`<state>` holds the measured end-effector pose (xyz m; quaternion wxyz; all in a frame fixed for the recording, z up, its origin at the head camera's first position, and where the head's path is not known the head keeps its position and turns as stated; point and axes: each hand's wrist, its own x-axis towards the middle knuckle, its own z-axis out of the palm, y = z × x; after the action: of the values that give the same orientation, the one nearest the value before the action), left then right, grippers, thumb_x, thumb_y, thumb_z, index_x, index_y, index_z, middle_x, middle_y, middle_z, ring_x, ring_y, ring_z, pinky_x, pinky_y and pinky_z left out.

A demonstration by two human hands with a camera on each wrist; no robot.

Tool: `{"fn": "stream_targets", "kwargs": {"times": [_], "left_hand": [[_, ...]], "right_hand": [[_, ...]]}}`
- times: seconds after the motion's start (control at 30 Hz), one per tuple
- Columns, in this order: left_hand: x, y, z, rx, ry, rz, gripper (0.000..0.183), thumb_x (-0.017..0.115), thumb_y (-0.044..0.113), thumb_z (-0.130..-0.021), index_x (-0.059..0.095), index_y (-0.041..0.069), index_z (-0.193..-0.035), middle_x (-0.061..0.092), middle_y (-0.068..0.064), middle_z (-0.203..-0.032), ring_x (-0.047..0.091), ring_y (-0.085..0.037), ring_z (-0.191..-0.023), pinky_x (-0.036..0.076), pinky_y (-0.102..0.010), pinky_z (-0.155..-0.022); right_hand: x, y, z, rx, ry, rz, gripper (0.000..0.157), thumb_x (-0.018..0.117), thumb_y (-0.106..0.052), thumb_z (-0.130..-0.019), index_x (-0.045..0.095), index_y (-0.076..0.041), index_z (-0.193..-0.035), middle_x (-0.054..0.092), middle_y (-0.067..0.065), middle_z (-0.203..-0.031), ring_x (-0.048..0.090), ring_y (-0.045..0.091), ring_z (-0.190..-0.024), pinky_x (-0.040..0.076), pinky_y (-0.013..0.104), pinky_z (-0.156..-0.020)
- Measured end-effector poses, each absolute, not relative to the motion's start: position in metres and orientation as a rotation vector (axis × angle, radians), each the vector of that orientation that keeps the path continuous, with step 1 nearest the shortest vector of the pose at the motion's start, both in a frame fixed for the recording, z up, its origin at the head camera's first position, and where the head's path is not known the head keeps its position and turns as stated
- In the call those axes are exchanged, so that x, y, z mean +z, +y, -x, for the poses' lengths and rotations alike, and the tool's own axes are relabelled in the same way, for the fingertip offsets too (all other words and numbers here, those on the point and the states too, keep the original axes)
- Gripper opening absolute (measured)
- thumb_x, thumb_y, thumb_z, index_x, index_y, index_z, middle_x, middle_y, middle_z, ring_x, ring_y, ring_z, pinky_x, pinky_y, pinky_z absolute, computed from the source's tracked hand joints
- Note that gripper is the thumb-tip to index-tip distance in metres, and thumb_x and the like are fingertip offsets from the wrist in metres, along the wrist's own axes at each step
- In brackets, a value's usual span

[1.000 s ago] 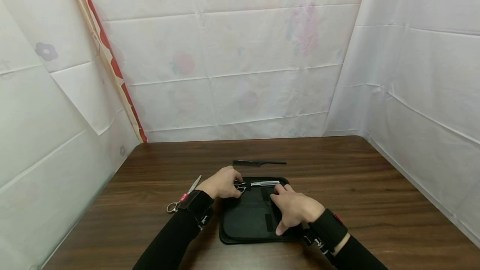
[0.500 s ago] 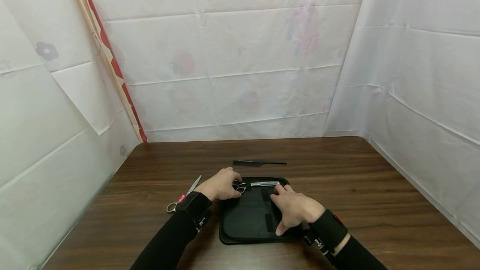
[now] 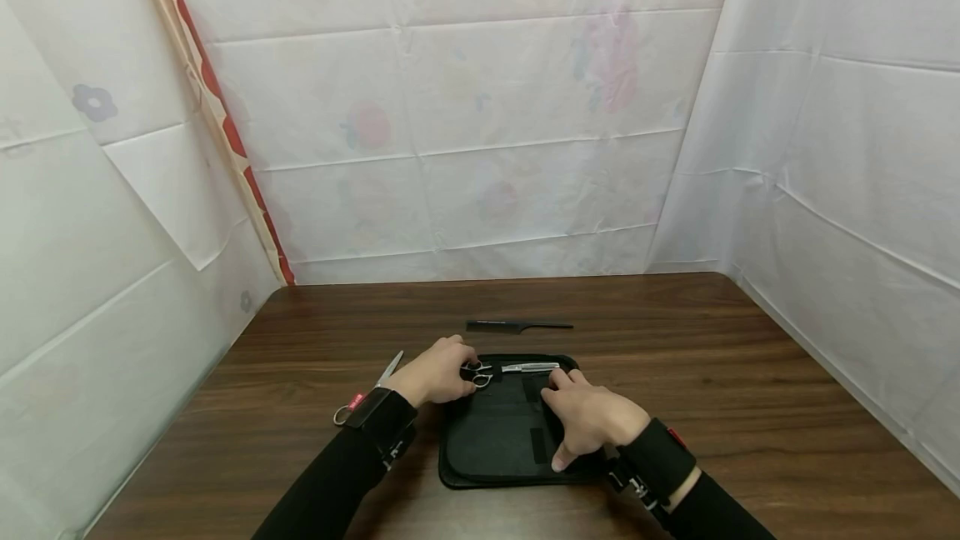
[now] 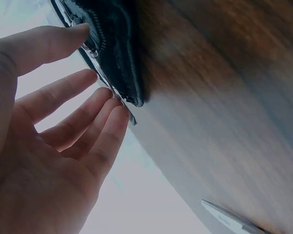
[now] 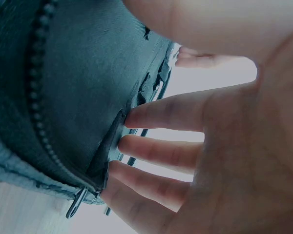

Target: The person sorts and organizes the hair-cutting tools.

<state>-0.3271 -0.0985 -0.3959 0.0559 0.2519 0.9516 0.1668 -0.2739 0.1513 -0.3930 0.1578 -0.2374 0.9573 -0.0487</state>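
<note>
A black zippered case (image 3: 491, 440) lies unfolded on the wooden table. Along its far edge sits a pair of silver scissors (image 3: 528, 367), finger rings to the left, crossed by a dark strap. My left hand (image 3: 437, 371) is beside those rings, its fingers extended and loosely bent; in the left wrist view the fingertips are at the case's edge, and contact with the rings is hard to tell. My right hand (image 3: 596, 415) rests on the case's right side, fingers spread, fingertips against the lining (image 5: 88, 87) near the blade end.
Left of the case, a second pair of scissors (image 3: 341, 416) with a red tag lies on the table, partly hidden behind my left hand and wrist. A black tail comb (image 3: 491, 327) lies beyond the case. White patterned sheets (image 3: 465, 148) enclose the table's back and sides.
My left hand has drawn slightly left from the scissors in the case, uncovering more of their rings and covering more of the second pair. My right hand stays in place.
</note>
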Motion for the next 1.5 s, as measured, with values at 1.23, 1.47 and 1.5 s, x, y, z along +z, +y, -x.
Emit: {"fn": "stream_targets", "kwargs": {"times": [1.23, 1.47, 1.5], "left_hand": [[-0.368, -0.139, 0.305, 0.414, 3.062, -0.472, 0.044, 0.076, 0.02, -0.091, 0.066, -0.002, -0.128, 0.063, -0.017, -0.122, 0.063, -0.035, -0.112, 0.053, -0.053, -0.09], [-0.356, -0.159, 0.301, 0.457, 3.048, -0.402, 0.043, 0.074, 0.023, -0.093, 0.065, 0.0, -0.128, 0.063, -0.017, -0.122, 0.062, -0.034, -0.109, 0.052, -0.055, -0.088], [-0.355, -0.163, 0.301, 0.459, 3.044, -0.396, 0.043, 0.074, 0.024, -0.094, 0.065, -0.001, -0.127, 0.063, -0.017, -0.121, 0.062, -0.033, -0.108, 0.052, -0.055, -0.087]], "right_hand": [[-0.391, 0.153, 0.273, -0.15, 2.745, 0.68, 0.09, 0.094, -0.04, -0.07, 0.055, -0.005, -0.144, 0.038, 0.015, -0.151, 0.036, 0.035, -0.138, 0.048, 0.051, -0.099], [-0.391, 0.152, 0.273, -0.152, 2.742, 0.672, 0.09, 0.094, -0.039, -0.071, 0.055, -0.005, -0.145, 0.037, 0.014, -0.152, 0.036, 0.034, -0.138, 0.048, 0.051, -0.099], [-0.391, 0.152, 0.273, -0.152, 2.741, 0.671, 0.09, 0.094, -0.039, -0.071, 0.055, -0.005, -0.145, 0.037, 0.014, -0.152, 0.036, 0.034, -0.139, 0.047, 0.051, -0.099]]}}
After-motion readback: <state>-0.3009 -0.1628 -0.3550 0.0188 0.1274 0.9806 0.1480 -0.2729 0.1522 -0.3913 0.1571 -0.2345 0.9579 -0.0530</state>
